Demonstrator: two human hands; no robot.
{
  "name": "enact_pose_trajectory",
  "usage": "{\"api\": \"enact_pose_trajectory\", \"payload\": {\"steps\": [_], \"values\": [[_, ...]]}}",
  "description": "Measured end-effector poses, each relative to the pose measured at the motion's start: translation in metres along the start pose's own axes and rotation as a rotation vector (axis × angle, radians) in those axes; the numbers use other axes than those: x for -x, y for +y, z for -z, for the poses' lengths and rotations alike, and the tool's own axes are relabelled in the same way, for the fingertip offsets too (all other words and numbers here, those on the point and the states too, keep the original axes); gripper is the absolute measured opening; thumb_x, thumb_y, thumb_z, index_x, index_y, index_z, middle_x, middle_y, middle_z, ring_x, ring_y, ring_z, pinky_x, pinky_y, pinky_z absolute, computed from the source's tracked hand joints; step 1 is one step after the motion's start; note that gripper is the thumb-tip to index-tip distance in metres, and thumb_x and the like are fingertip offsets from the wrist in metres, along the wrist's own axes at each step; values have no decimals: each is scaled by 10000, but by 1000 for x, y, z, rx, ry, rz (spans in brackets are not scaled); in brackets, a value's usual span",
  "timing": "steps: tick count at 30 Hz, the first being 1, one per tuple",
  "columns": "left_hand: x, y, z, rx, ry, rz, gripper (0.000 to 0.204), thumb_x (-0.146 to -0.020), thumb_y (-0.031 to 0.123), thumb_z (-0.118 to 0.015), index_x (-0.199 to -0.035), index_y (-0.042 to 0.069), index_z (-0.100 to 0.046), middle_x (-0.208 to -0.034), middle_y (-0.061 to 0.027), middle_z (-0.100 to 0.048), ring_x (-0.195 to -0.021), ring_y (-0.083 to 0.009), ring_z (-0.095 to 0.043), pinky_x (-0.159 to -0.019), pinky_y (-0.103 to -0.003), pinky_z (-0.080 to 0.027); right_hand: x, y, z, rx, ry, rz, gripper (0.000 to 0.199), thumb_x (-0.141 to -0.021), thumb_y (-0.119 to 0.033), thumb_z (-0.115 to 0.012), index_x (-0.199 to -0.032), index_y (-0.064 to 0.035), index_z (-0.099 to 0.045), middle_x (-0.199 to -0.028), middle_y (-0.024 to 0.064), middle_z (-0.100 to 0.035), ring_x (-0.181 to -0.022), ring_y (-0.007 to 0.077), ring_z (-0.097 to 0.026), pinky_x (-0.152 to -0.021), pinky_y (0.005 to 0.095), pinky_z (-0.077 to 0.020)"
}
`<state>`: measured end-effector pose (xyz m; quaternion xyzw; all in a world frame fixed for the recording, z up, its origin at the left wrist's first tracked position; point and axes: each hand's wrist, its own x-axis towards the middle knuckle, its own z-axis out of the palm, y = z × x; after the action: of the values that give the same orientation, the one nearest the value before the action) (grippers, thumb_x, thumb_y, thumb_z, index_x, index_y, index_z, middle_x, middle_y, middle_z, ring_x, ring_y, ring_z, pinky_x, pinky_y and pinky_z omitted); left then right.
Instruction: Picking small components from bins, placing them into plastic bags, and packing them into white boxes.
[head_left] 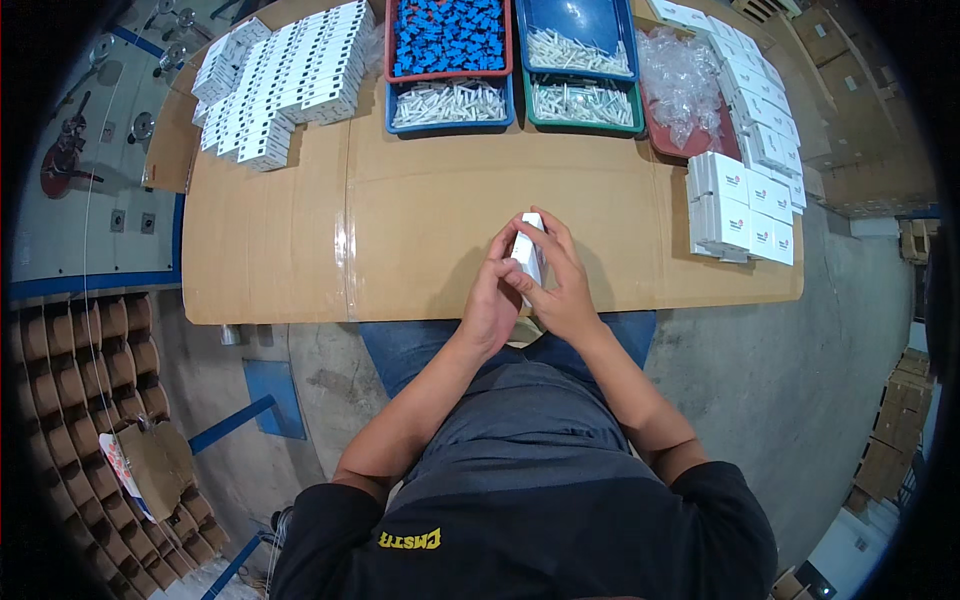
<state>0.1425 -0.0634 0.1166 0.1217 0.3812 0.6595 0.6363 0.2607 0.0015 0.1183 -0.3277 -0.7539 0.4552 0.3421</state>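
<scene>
Cardboard-covered table (300,250) on grey concrete floor (760,370), fingers of both hands (530,285) pinching small white box (528,250).

Packing workshop, cardboard-covered bench (420,200), parts trays (450,105), stacked cartons (745,205)

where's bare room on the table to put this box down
The broad cardboard middle is bare, between the trays at the back and the hands holding the box at the front. The left front, below the flat white stacks, is free too. The back edge and the right side, with stacked boxes, are crowded.
</scene>
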Motion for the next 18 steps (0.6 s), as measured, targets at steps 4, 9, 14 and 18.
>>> {"api": "enact_pose_trajectory", "payload": {"steps": [4, 9, 14, 18], "values": [[-1, 14, 0, 19, 40, 168, 642, -1049, 512, -458, -1539, 98, -412, -1455, -73, -518, -1328, -201, -516, -1112, -389, -422, -1, -1, 4, -49, -7, 8, 720, -865, -367, -813, -1439, -23, -548, -1486, 222, -492, -1340, 384, -524, -1102, 454, -439], [7, 19, -9, -26, 68, 412, 679, -1044, 649, -432, -1475, 126, -479, -1322, -45, -605, -1218, -186, -595, -1040, -385, -473, -1, 11, 5, 133, -100, 260, 715, -889, -425, -765, -1439, -21, -554, -1478, 238, -496, -1322, 443, -516, -1094, 478, -440], [10, 9, -9, 69, 87, 311, 618, -1070, 598, -423, -1482, 141, -473, -1343, -35, -588, -1252, -174, -556, -1062, -357, -434, 5, 23, -6, 225, -33, 311, 720, -959, -500, -645, -1441, 24, -539, -1456, 271, -497, -1281, 452, -533, -1072, 492, -451], [11, -3, -8, 77, 127, 281, 602, -1074, 585, -426, -1478, 140, -473, -1345, -28, -580, -1264, -164, -538, -1072, -348, -418, 9, 30, -8, 251, -10, 366, 721, -1000, -498, -585, -1428, 79, -524, -1432, 300, -499, -1249, 467, -552, -1056, 498, -465]]}}
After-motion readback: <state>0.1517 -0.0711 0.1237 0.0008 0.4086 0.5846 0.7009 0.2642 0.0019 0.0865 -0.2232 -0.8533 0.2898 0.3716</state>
